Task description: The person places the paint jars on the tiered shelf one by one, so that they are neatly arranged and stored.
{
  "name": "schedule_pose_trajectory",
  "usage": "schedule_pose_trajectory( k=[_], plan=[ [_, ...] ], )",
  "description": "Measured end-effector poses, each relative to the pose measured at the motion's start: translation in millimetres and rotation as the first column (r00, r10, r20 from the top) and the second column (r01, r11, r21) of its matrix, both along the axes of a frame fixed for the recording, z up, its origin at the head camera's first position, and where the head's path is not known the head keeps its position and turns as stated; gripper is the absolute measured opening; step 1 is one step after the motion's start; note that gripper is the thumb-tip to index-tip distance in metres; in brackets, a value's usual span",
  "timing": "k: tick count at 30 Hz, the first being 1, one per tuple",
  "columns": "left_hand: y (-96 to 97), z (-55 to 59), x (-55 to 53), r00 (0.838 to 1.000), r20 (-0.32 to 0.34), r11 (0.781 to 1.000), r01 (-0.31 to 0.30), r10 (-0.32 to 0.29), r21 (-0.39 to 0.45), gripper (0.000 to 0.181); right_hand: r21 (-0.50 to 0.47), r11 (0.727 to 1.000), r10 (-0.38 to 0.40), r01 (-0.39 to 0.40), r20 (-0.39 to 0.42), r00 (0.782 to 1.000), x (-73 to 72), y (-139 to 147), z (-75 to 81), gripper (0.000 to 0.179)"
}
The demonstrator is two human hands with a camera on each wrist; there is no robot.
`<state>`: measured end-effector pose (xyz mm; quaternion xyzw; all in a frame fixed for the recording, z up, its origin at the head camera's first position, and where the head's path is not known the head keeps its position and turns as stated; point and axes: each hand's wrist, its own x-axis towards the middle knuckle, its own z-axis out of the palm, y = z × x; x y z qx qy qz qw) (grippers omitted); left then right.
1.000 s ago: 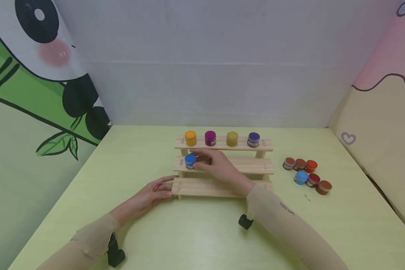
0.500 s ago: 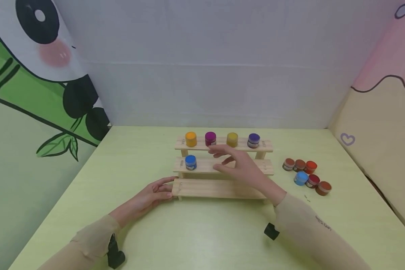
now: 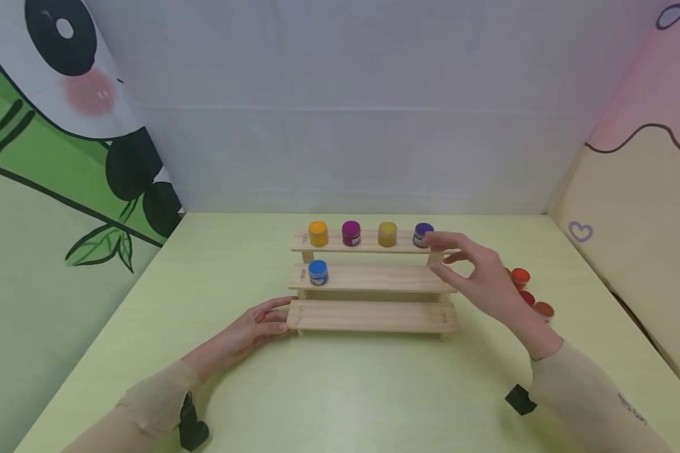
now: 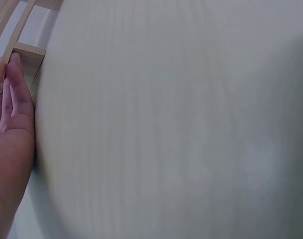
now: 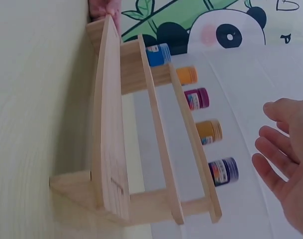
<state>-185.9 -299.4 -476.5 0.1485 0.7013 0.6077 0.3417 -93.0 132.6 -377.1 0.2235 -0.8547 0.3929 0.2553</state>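
Note:
A three-tier wooden display rack [image 3: 368,314] stands on the table. My left hand [image 3: 249,330] grips the left end of its lowest shelf, thumb at the front corner and fingers farther back. On the middle shelf's left end sits a blue paint jar [image 3: 318,273]. Along the top shelf are an orange jar [image 3: 318,234], a purple jar [image 3: 351,233], a yellow jar [image 3: 387,234] and a dark blue jar [image 3: 421,233]. My right hand [image 3: 487,283] is in the air at the rack's right end, fingers apart and holding nothing; in the head view it partly covers the dark blue jar.
Right of the rack, loose jars stand on the table, among them a red jar [image 3: 520,277] and a brown jar [image 3: 543,311]; my right hand hides others. A pale wall [image 3: 345,157] rises behind the table, with printed panels on both sides.
My right hand has let go of the blue jar on the middle shelf and moved right, past the rack's right end toward the loose jars. My left hand stays at the rack's left end.

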Motion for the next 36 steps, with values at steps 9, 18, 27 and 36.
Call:
schedule_pose_trajectory(
  k=[9,18,27,36],
  plan=[
    [3.0,1.5,-0.8,1.000,-0.002,1.000,0.001,-0.001,-0.001,0.074,0.111,0.977,-0.181,0.183,-0.031,0.983,14.9,55.2,-15.4,0.063],
    [0.2,1.3,-0.4,1.000,0.018,1.000,-0.014,0.014,0.027,0.073,0.180,0.955,-0.244,0.236,0.026,0.969,16.8,93.1,-35.6,0.063],
    [-0.8,0.0,-0.3,1.000,0.021,1.000,-0.007,0.007,0.010,0.072,0.193,0.955,-0.237,0.227,0.028,0.971,26.7,120.0,-46.5,0.068],
    [0.2,0.7,0.2,1.000,0.015,1.000,0.000,0.000,0.009,0.073,0.254,0.946,-0.236,0.204,0.104,0.966,36.6,143.8,-57.3,0.084]
  ],
)
